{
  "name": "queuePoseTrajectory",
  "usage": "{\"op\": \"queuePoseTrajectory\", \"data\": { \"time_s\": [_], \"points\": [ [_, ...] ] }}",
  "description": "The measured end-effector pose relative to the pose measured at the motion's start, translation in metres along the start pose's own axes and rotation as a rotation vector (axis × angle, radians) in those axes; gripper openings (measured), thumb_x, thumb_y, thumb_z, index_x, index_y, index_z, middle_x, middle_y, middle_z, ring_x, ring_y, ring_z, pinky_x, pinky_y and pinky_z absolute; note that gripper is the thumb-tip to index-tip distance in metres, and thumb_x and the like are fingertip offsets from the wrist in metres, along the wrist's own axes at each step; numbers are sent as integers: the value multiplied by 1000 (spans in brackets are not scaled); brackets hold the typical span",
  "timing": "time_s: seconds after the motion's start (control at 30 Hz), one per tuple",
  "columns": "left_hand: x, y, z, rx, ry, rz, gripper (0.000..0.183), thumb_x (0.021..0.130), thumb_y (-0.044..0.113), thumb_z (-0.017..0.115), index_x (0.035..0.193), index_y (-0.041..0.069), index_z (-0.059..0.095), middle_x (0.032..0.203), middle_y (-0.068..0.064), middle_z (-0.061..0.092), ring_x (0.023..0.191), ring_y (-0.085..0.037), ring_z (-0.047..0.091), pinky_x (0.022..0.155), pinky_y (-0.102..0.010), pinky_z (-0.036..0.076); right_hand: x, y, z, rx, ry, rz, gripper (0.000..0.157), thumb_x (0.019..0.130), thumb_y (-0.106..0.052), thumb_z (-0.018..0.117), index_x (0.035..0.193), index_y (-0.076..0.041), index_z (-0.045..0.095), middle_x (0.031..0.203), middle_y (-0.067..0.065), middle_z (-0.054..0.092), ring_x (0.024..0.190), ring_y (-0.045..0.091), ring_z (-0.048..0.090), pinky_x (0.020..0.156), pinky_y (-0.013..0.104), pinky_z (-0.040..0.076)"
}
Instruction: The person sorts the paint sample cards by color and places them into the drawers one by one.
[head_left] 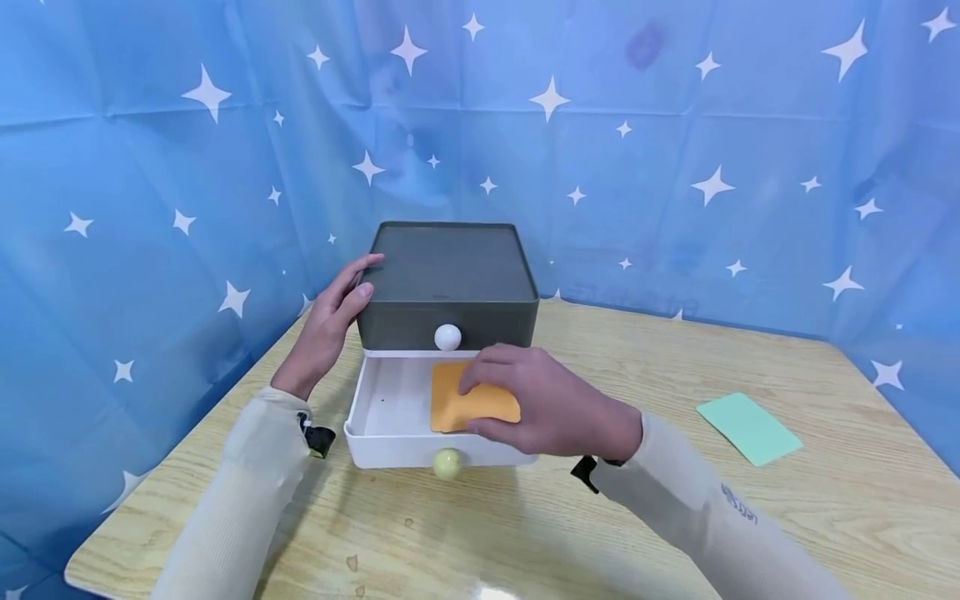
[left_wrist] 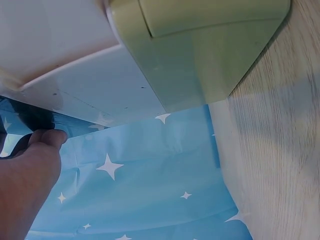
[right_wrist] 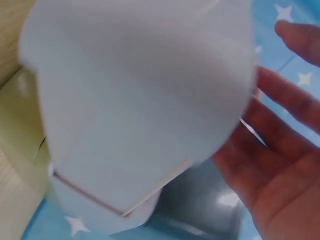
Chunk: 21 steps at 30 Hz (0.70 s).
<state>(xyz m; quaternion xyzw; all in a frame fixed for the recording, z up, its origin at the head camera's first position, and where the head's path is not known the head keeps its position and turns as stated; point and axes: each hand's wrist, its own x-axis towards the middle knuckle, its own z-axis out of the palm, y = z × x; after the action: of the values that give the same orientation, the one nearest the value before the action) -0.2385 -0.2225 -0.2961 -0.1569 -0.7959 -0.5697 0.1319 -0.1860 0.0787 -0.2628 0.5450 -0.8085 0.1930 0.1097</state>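
Here the orange card (head_left: 450,396) lies — partly beneath the right fingers (head_left: 491,372).

Two long, pale sleeves with a bit of black at each wrist.
From where I stand, the person's left sleeve (head_left: 236,475) and right sleeve (head_left: 697,500) are both a soft cream colour, and the cloth on the left one has thin little lines. Some small dark letters (head_left: 742,506) run along the right one, too tiny for me to read. A black wrist piece (head_left: 318,438) pokes out by the left cuff, and another black bit (head_left: 585,474) by the right cuff. The left hand (head_left: 322,325) and right hand (head_left: 540,400) are bare, with five fingers each.
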Motion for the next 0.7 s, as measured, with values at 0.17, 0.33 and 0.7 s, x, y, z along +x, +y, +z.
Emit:
{"op": "queuePoseTrajectory", "data": {
  "time_s": [0.17,0.33,0.7],
  "points": [
    [0,-1,-1,-9,-2,3,52,106,42,41,156,31,36,170,4,16,158,-23,15,125,-60,18,-3,-23,4,-74,129,-162,19,81,-18,83,90,-14,67,92,-6,68,85,6,64,78,20,54],
    [0,0,-2,-9,1,5,51,106,43,41,156,32,35,169,5,16,158,-23,15,125,-60,18,-11,-43,14,-179,135,-253,19,80,-20,83,86,-17,65,75,-12,62,64,-3,54,61,10,45],
    [-1,-2,-1,-2,0,0,51,105,44,41,156,34,35,170,6,15,158,-22,13,125,-60,17,-24,-43,53,-397,152,-182,36,69,-16,85,96,-17,61,77,-12,61,63,2,54,58,17,43]
  ]
}}
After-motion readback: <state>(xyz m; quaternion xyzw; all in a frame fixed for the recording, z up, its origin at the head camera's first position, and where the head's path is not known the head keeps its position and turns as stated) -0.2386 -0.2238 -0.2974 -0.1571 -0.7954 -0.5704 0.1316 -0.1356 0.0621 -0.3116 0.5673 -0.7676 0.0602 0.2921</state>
